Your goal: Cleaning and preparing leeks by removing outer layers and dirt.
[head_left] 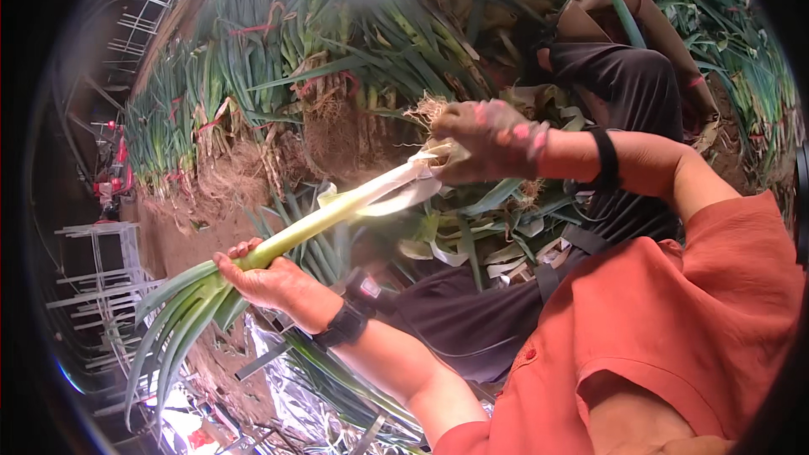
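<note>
A long, thick green onion lies slantwise between my two hands, white toward the right and leafy green toward the lower left. My bare left hand is wrapped round it where the stalk parts into leaves. At its white end is my right hand, in a soiled glove with pink patches, fingers closed on the root end. Brown stringy roots stick out beside the gloved fingers. A pale loose layer hangs from the stalk just below the right hand.
Tied bundles of green onions with dirty roots stand at the far left. Loose leaves and peelings lie between my legs. More green onions lie at the far right. A white metal rack stands at the left edge.
</note>
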Available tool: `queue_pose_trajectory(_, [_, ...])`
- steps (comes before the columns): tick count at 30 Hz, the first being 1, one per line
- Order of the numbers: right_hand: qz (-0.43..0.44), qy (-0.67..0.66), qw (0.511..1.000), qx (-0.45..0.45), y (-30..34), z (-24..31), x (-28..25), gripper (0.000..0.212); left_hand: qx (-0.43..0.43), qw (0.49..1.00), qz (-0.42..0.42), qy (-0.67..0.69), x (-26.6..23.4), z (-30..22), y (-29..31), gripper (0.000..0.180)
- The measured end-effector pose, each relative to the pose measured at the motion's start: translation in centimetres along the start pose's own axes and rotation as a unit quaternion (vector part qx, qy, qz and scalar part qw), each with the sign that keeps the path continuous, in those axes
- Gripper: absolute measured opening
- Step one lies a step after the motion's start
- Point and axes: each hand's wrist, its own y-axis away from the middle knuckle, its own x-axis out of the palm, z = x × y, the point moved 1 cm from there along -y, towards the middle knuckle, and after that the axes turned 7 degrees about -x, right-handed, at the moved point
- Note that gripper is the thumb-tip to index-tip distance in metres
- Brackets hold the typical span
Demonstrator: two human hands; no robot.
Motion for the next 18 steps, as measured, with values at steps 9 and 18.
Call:
queue_pose_trajectory(9, [0.129,0.136,0.982,0.004,-0.4,-1.0,5.9,0.034,0.012,0.998,-0.009,-0.060,-1.2,0.3,-0.3,0.024])
queue_pose_trajectory(18, [0.179,-0.198,0.924,0.274,-0.9,2.1,8.5,0.019,0.053,0.992,-0.076,-0.081,-0.6,0.1,-0.6,0.041])
